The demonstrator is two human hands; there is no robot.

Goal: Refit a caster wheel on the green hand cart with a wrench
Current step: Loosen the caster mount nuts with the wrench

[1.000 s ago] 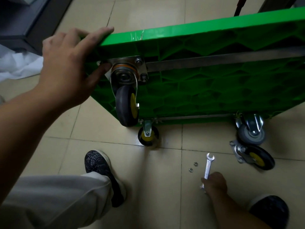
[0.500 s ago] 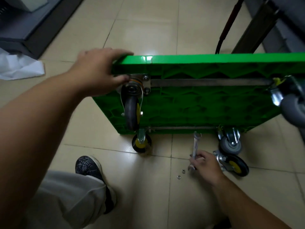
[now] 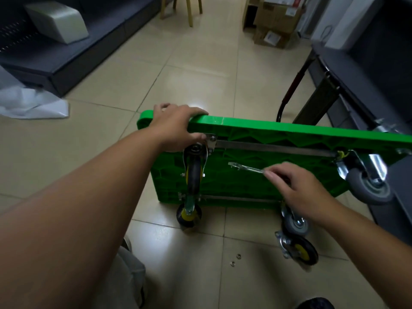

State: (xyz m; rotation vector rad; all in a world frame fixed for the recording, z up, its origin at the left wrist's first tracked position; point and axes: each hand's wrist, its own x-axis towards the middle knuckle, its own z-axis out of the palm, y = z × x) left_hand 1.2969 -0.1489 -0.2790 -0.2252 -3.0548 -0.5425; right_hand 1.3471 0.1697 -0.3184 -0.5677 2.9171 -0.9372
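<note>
**Caster wheel [image 3: 301, 249] loose on floor [image 3: 200, 63]**

Black tyre, yellow hub, steel mounting plate; lies just beside mounted grey caster [image 3: 296, 224]. Green hand cart [image 3: 256, 181] stands on edge, underside toward camera. Left hand [image 3: 176, 128] grips its top corner. Right hand [image 3: 294, 188] pinches wrench [image 3: 247, 168] before underside. Two small metal rings [image 3: 235, 259] on floor nearby.

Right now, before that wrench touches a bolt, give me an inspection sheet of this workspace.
Surface: beige tiled floor, glossy.
Job's things: green plastic hand cart tipped on its long edge, underside towards the camera; silver open-ended wrench held in front of it; loose black-and-yellow caster wheel on the floor beside the cart.
Clutter: two small metal rings on the floor; crumpled white sheet.
Hands: left hand grips the cart's top edge; right hand pinches the wrench.
Cables: nothing seen.
Surroundings: cardboard boxes, dark grey cabinet.
</note>
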